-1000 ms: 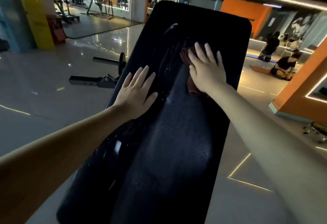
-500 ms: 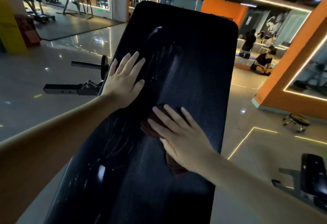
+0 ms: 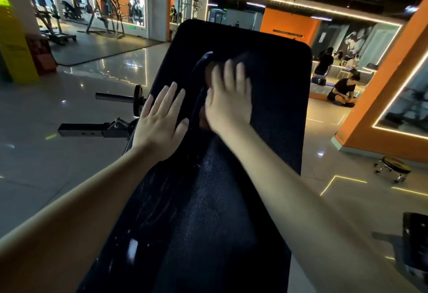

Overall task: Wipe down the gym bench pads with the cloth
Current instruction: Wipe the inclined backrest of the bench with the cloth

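Right hand (image 3: 228, 98), blurred, presses flat with straight fingers on the brown cloth (image 3: 204, 120) at upper centre of the frame; left hand (image 3: 162, 121) lies flat beside it, fingers spread, bracing the bench pad (image 3: 278, 107). Mid-wipe, I judge; next, firm strokes over the pad's right side

Bench pad (image 3: 273, 116): long black upholstered panel with pebbled skin and rounded far corners, long axis running away from camera. Glossy wet streaks on left half and a curved smear near upper middle; right half duller.

Cloth (image 3: 204, 119): reddish-brown, bunched, lying on pad's upper middle. Mostly hidden under flat right hand (image 3: 228, 98); only edges show beside thumb and near fingertips. Blurred.
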A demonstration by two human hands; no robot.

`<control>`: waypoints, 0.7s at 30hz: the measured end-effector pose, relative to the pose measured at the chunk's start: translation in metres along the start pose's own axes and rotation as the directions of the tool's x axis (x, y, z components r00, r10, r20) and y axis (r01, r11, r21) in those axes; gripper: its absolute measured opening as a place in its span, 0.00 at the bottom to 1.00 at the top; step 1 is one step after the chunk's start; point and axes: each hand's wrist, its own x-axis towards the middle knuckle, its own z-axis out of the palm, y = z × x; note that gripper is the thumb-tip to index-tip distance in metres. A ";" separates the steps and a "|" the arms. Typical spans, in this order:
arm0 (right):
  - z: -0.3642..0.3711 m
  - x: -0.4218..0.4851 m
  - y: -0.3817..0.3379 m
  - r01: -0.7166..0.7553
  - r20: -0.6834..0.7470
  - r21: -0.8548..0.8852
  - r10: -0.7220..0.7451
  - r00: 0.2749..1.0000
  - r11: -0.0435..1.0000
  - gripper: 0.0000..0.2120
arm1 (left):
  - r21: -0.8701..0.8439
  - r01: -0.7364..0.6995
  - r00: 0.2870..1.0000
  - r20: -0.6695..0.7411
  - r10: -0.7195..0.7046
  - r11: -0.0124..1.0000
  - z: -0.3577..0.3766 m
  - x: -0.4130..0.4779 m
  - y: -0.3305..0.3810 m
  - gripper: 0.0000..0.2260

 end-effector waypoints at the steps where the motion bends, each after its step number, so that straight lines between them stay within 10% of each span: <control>1: 0.004 -0.024 -0.003 0.117 0.005 -0.001 -0.117 0.993 0.993 0.27 | -0.002 -0.004 1.000 -0.003 0.004 1.000 0.000 0.000 0.000 0.33; 6: -0.009 -0.034 0.044 0.321 0.111 -0.054 -0.314 0.943 0.946 0.26 | -0.005 -0.017 1.000 -0.016 0.017 1.000 0.003 -0.001 -0.003 0.33; 11: -0.038 0.084 0.100 -0.102 0.041 -0.121 0.108 0.993 0.987 0.26 | -0.002 -0.012 1.000 -0.026 0.012 1.000 0.003 0.002 -0.005 0.32; 16: -0.026 0.134 0.049 -0.456 -0.070 -0.017 0.454 0.888 0.890 0.29 | 0.001 -0.010 0.999 -0.042 0.010 1.000 0.004 0.002 -0.005 0.32; 21: -0.011 0.106 -0.014 0.021 0.027 -0.056 -0.020 0.999 0.998 0.28 | -0.015 -0.021 0.999 -0.046 0.020 1.000 0.004 0.000 -0.004 0.32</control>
